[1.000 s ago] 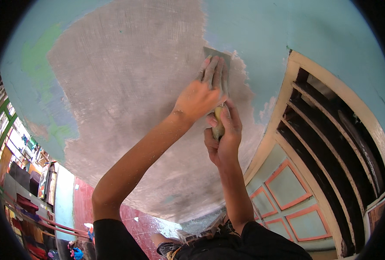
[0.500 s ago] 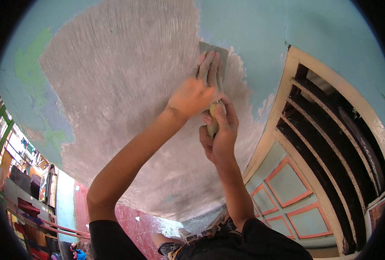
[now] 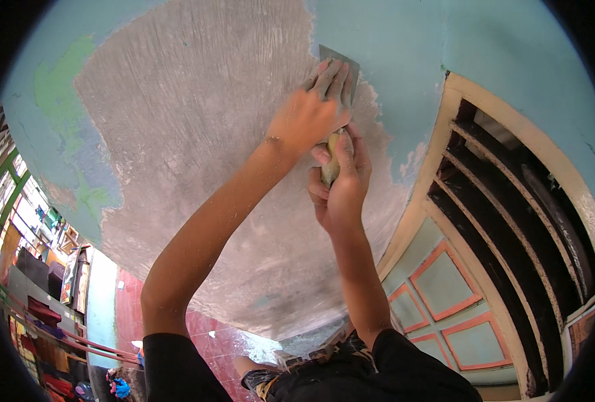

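A putty knife with a yellowish handle (image 3: 329, 171) and a wide grey metal blade (image 3: 342, 55) lies against the wall's bare patch (image 3: 197, 134). Its handle is in my right hand (image 3: 348, 175), fingers wrapped round it. Higher up, my left hand (image 3: 314, 114) lies over the blade with its fingers stretched out, pressing on it. Grey dust coats the fingertips. The blade's upper corner reaches the edge where the rough greyish patch meets blue-green paint (image 3: 405, 74). Part of the blade and its joint with the handle are hidden under my left hand.
To the right is a cream frame (image 3: 438, 127) with dark slatted openings, above a pale door (image 3: 445, 281) with orange-edged panels. Red floor tiles (image 3: 210, 342) show below. Household clutter (image 3: 49, 281) and a green-barred window (image 3: 6, 174) stand at the left.
Both hands and the putty knife have moved up the wall, the blade shifting slightly right and tilting. The grips look the same.
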`<act>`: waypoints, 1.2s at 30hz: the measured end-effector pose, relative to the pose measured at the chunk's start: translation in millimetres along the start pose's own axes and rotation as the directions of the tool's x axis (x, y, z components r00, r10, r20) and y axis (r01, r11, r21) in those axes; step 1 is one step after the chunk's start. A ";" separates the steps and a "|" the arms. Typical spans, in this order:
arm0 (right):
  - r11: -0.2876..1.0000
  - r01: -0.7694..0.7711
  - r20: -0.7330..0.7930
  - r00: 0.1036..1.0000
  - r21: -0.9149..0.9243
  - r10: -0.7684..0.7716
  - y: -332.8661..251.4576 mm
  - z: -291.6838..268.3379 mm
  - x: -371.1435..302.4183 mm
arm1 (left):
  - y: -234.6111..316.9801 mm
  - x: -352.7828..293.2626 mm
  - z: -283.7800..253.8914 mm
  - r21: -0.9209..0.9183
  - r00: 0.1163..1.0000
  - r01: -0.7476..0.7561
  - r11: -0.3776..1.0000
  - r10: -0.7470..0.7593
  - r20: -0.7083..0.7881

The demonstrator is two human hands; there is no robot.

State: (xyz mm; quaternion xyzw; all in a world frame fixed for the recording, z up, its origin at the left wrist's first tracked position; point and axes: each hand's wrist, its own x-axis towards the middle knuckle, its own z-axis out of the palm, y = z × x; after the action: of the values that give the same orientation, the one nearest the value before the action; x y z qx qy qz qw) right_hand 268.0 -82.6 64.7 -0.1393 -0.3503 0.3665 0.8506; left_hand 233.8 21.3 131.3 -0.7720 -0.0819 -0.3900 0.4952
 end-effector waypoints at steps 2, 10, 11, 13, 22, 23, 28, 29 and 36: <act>0.997 -0.009 -0.013 1.000 -0.073 0.008 -7.8 -12.8 1.7 | 4.4 4.7 -5.5 -0.013 0.998 0.050 0.999 -0.049 0.038; 0.982 -0.128 0.039 0.990 -0.139 0.134 -9.3 -37.8 -13.4 | 23.7 -15.7 -19.9 0.049 0.987 0.118 0.992 -0.122 0.101; 0.986 -0.121 0.035 0.991 -0.111 0.125 -4.7 -33.5 -12.8 | 21.1 -16.3 -20.4 0.061 0.988 0.117 0.991 -0.123 0.092; 0.993 -0.103 0.016 0.994 -0.052 0.104 5.5 -25.2 -13.5 | 15.0 -14.9 -15.2 0.068 0.996 0.059 0.996 -0.063 0.065; 0.997 -0.082 -0.020 0.996 -0.003 0.082 9.2 -5.0 -14.1 | 3.1 -17.8 -11.1 -0.002 0.998 0.000 1.000 0.000 0.061; 0.996 -0.085 -0.002 0.996 -0.028 0.085 5.4 -10.2 -12.6 | 6.0 -17.3 -10.5 0.001 0.998 0.014 1.000 -0.014 0.062; 0.983 -0.087 0.101 0.989 -0.161 0.104 -7.1 -39.5 -0.1 | 19.8 -15.6 -1.5 0.145 0.995 0.023 0.989 -0.037 0.095; 0.985 -0.069 0.062 0.995 -0.155 0.079 -2.2 -39.1 -1.1 | 21.3 -14.6 -2.1 0.157 0.993 0.021 0.987 -0.039 0.112; 0.995 -0.057 -0.037 0.998 -0.078 0.054 14.7 -18.7 -3.3 | 1.5 -16.4 -1.2 0.117 0.994 -0.074 0.990 0.064 0.087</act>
State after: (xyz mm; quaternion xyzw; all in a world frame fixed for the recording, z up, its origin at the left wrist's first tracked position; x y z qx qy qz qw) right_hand 271.8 -74.3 42.4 -0.1888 -0.3455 0.3735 0.8399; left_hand 222.8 23.8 119.4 -0.7588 -0.0986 -0.3346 0.5501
